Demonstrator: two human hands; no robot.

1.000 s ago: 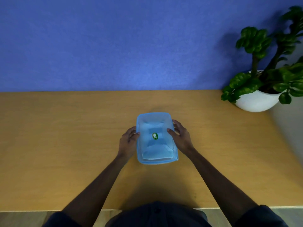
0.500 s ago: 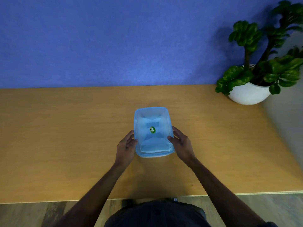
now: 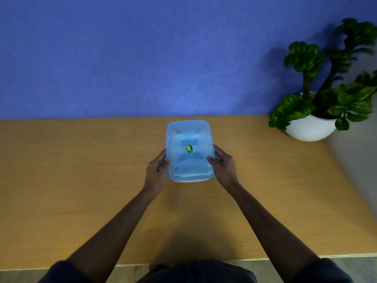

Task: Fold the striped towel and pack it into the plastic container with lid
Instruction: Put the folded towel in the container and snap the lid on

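Note:
A translucent blue plastic container (image 3: 189, 127) with its lid on stands in the middle of the wooden table (image 3: 81, 170). A green oval sticker (image 3: 189, 148) marks the lid's centre. Through the lid a pale folded cloth shape (image 3: 191, 169) shows, its stripes not discernible. My left hand (image 3: 157, 172) grips the container's left side near the front corner. My right hand (image 3: 223, 167) grips the right side, thumb on the lid's edge.
A leafy green plant in a white round pot (image 3: 310, 127) stands at the table's far right corner. A blue wall (image 3: 142, 58) runs along the table's back edge. The table's front edge (image 3: 346, 255) lies close to my body.
The container has slid away from me toward the wall. Both hands have shifted from its middle sides to its near corners, still holding it.

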